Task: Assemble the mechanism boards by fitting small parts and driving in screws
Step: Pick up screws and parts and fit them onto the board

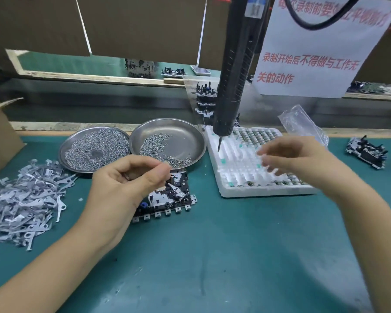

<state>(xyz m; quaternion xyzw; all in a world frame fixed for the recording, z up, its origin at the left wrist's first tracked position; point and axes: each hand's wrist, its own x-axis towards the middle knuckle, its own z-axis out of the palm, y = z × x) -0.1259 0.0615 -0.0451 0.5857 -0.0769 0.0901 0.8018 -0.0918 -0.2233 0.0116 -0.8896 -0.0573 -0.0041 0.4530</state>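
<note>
A mechanism board (169, 199) lies on the green mat at the centre, with a metal lever on top of it. My left hand (127, 179) hovers over the board's left part, fingers curled, thumb and forefinger pinched together; whether a small part sits between them I cannot tell. My right hand (287, 157) is blurred above the white foam tray (226, 186), fingers loosely spread and holding nothing I can see. The black electric screwdriver (235, 71) hangs with its bit over the tray's left side. Two steel dishes (81, 141) (190, 132) hold screws.
A heap of flat metal levers (25, 199) lies at the left beside a cardboard box (0, 141). Another board (367, 152) sits at the right, a plastic bag (303, 123) behind the tray. Stacked boards (204, 96) stand at the back under a paper notice (314, 53).
</note>
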